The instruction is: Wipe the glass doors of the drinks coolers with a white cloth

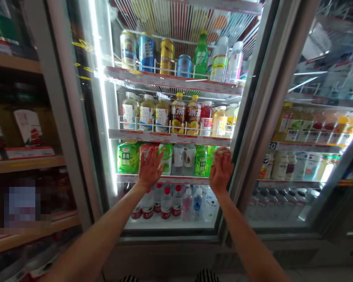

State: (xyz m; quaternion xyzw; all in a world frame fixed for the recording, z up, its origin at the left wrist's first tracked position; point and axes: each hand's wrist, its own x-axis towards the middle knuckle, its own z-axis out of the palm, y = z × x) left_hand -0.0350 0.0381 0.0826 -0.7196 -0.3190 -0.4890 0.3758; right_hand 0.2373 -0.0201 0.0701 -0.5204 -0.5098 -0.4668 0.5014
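My left hand [150, 169] is raised with its fingers apart and nothing in it. It is in front of the third shelf of a lit drinks fridge, overlapping a red-labelled pack and a green pouch [166, 156]. My right hand [221, 172] is up near the fridge's right frame, its blurred fingers pointing upward and no object visible in it. Beside it stand green bottles [201, 161]. Between the hands are bottles with white labels [183, 158]. Whether either hand touches glass, I cannot tell.
Above are shelves of tea bottles [162, 114], cans [147, 51] and a green bottle [201, 55]. Red-capped bottles [166, 203] stand at the bottom. A metal frame [264, 105] divides this fridge from another at right. Wooden shelves [23, 163] with bottles are at left.
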